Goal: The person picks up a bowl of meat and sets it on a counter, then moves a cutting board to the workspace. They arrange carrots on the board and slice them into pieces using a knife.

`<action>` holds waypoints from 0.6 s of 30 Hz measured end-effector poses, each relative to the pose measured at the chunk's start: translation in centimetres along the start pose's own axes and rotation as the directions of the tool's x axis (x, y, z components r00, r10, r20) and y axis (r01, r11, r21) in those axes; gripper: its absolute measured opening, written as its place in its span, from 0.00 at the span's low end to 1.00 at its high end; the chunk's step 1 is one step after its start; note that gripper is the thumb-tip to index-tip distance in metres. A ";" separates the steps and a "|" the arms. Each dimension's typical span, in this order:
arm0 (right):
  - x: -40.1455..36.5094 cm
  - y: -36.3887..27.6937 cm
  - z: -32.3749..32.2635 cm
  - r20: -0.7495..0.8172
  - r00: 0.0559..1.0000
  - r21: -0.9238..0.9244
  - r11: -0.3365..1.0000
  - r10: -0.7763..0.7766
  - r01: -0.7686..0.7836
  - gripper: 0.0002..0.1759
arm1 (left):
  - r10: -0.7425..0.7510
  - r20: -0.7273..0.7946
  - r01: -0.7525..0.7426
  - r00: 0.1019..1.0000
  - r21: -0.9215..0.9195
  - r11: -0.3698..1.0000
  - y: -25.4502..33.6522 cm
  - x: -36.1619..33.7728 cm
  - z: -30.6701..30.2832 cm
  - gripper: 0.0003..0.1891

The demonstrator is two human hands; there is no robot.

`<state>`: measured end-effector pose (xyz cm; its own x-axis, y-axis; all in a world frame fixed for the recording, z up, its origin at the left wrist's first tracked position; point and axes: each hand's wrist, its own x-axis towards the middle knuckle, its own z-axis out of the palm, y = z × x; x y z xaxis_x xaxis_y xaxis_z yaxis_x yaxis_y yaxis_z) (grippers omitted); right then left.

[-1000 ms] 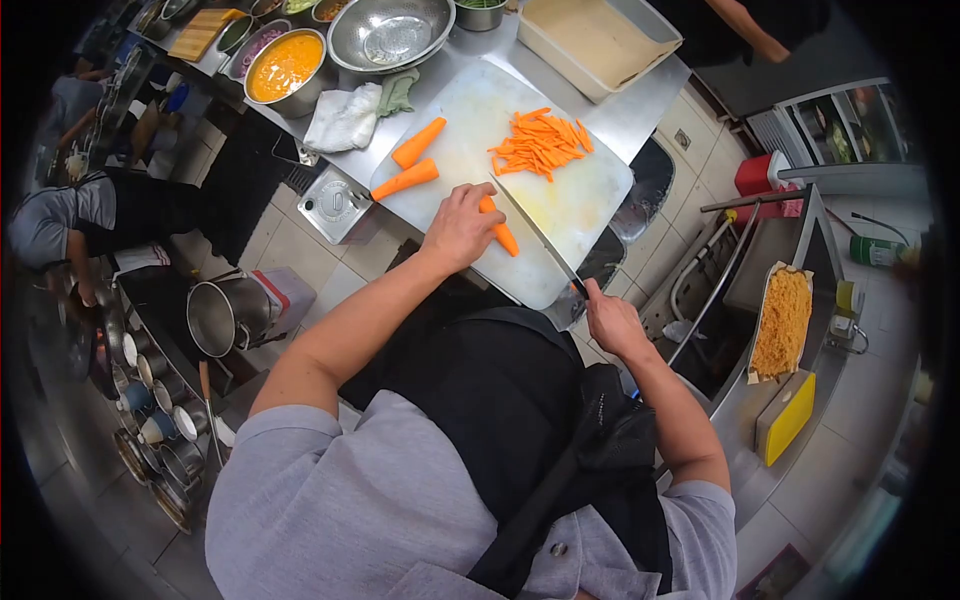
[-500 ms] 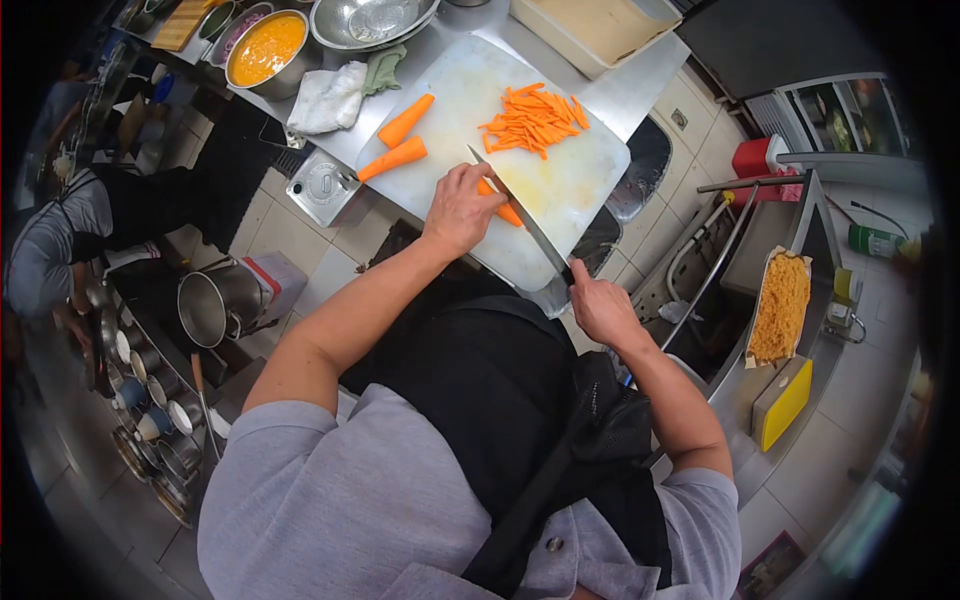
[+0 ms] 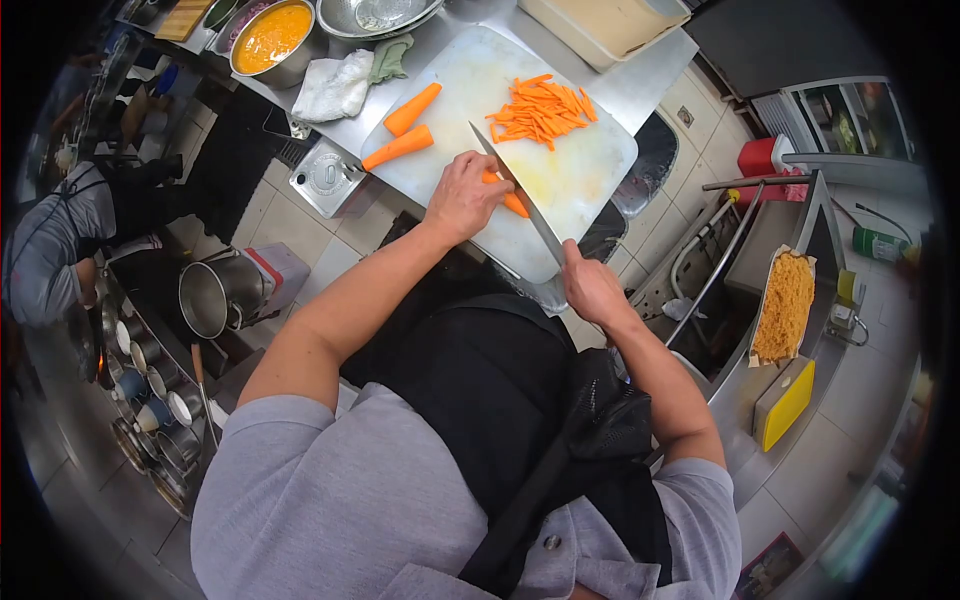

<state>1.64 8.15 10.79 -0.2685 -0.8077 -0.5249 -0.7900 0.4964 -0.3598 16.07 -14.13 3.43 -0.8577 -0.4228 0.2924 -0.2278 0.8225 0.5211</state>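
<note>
My left hand [image 3: 468, 196] presses a carrot [image 3: 514, 204] down on the white cutting board [image 3: 590, 185], its fingers bent over the top. Along the right side of that carrot runs the blade of a knife [image 3: 527, 212], tip pointing up and left. My right hand [image 3: 592, 283] is closed round the knife's handle, beside the board's lower right edge. Two peeled carrots [image 3: 412, 109] lie at the board's left edge. A heap of orange carrot strips [image 3: 543, 112] sits on the upper right part of the board.
A steel bowl of orange liquid [image 3: 271, 42], a white cloth [image 3: 333, 87] and a steel colander [image 3: 375, 14] stand behind the board. A beige bin [image 3: 610, 30] is at the back right. Another person [image 3: 65, 240] stands at the far left.
The knife and my right hand have moved slightly up and left, the handle now nearer the board. My left hand still holds the carrot. The whole view has shifted a little.
</note>
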 end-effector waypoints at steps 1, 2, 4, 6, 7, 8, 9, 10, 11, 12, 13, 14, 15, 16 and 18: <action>-0.8 -0.2 -0.4 -0.010 1.000 0.009 1.000 0.002 -0.002 0.10 | 0.002 -0.003 -0.002 1.000 -0.001 1.000 0.0 0.1 0.0 0.13; -1.6 -0.4 -0.8 -0.019 1.000 0.018 1.000 0.004 -0.004 0.10 | 0.005 -0.002 -0.005 1.000 0.010 1.000 0.0 0.1 -0.1 0.11; -2.7 -0.6 -1.2 -0.003 1.000 0.020 1.000 0.010 -0.010 0.10 | 0.004 0.000 -0.004 1.000 0.019 1.000 0.0 0.1 -0.2 0.10; -2.6 -0.7 -1.1 0.015 1.000 0.024 1.000 0.014 -0.014 0.11 | 0.013 0.007 -0.013 1.000 0.021 1.000 0.0 0.2 -0.3 0.10; -2.2 -0.6 -0.6 0.000 1.000 0.014 1.000 0.011 -0.011 0.10 | 0.010 0.008 -0.010 1.000 0.021 1.000 -0.1 0.2 -0.3 0.10; -1.6 -0.5 0.0 -0.016 1.000 0.005 1.000 0.008 -0.008 0.10 | -0.001 0.016 0.001 1.000 0.004 1.000 -0.1 0.2 -0.3 0.11; -0.7 -0.2 0.9 -0.012 1.000 0.007 1.000 0.007 -0.007 0.10 | -0.012 0.025 0.012 1.000 -0.013 1.000 -0.1 0.1 -0.2 0.13; 0.4 0.0 1.9 -0.021 1.000 0.014 1.000 0.008 -0.007 0.10 | -0.013 0.028 0.013 1.000 -0.014 1.000 -0.1 0.0 -0.2 0.13; 1.1 -0.4 2.0 -0.034 0.999 0.019 1.000 0.008 -0.008 0.10 | -0.004 0.027 0.004 1.000 -0.008 1.000 -0.1 0.1 -0.2 0.12; 1.2 -0.6 1.7 -0.037 0.999 0.019 1.000 0.009 -0.008 0.10 | 0.006 0.024 -0.006 1.000 -0.003 1.000 -0.2 0.2 -0.2 0.11; 1.3 -0.7 1.3 -0.029 0.999 0.011 1.000 0.013 -0.013 0.09 | 0.008 0.021 -0.008 1.000 -0.001 1.000 -0.3 0.4 -0.3 0.11; 1.2 -1.1 0.7 -0.019 1.000 0.004 1.000 0.018 -0.018 0.09 | 0.021 0.010 -0.021 1.000 0.001 1.000 -0.6 0.4 -0.3 0.10; 0.8 -1.3 0.3 -0.019 1.000 0.003 1.000 0.018 -0.018 0.09 | 0.034 -0.001 -0.034 0.999 0.003 0.999 -0.7 0.3 -0.3 0.10; 0.2 -1.3 -0.1 -0.025 0.999 -0.004 1.000 0.026 -0.026 0.09 | 0.035 -0.004 -0.035 0.999 0.003 0.999 -0.9 0.3 -0.2 0.10; -1.2 -1.6 -0.9 -0.030 0.999 -0.014 0.999 0.033 -0.034 0.09 | 0.051 -0.037 -0.051 0.998 -0.013 0.999 -0.9 0.4 -0.2 0.09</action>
<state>2.69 8.01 12.67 -0.3107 -0.7999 -0.5134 -0.7884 0.5186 -0.3308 16.05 -15.08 3.25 -0.8503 -0.3944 0.3484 -0.1775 0.8382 0.5156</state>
